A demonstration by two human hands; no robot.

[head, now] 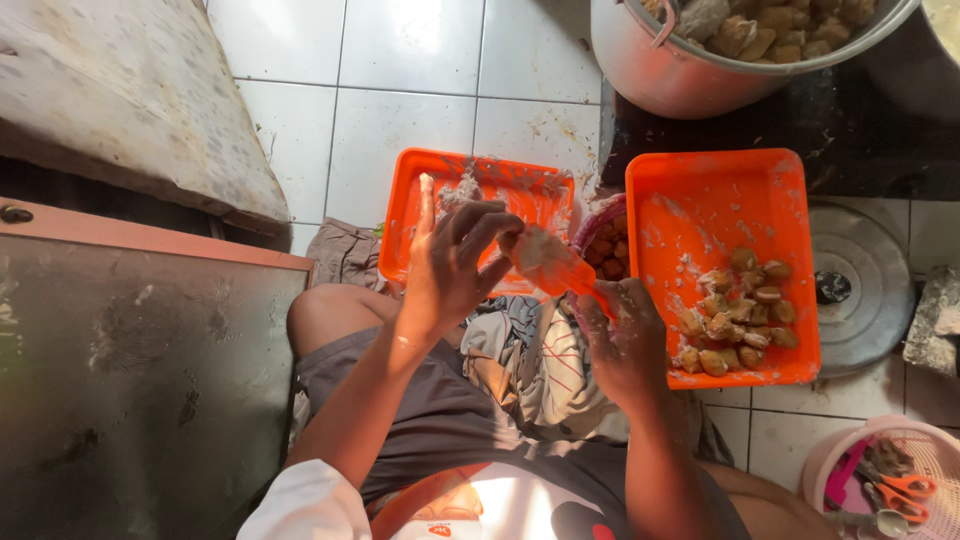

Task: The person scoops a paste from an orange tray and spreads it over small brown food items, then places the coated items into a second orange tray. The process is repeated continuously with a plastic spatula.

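My left hand [455,265] holds a pale dough-covered food piece [533,250] by its fingertips, above an orange tray [415,190] smeared with white paste. My right hand [625,340] grips an orange spatula [570,278] whose blade presses against that piece. To the right lies a second orange tray [720,190] with several brown stuffed pieces [738,320] piled at its near side. Between the two trays a small bag of reddish-brown pieces [608,250] shows partly.
A large metal pot [680,70] of brown pieces stands at the top right. A round metal lid [865,285] lies right of the tray. A pink basket [925,455] with orange scissors sits at the bottom right. A metal sheet [130,380] fills the left.
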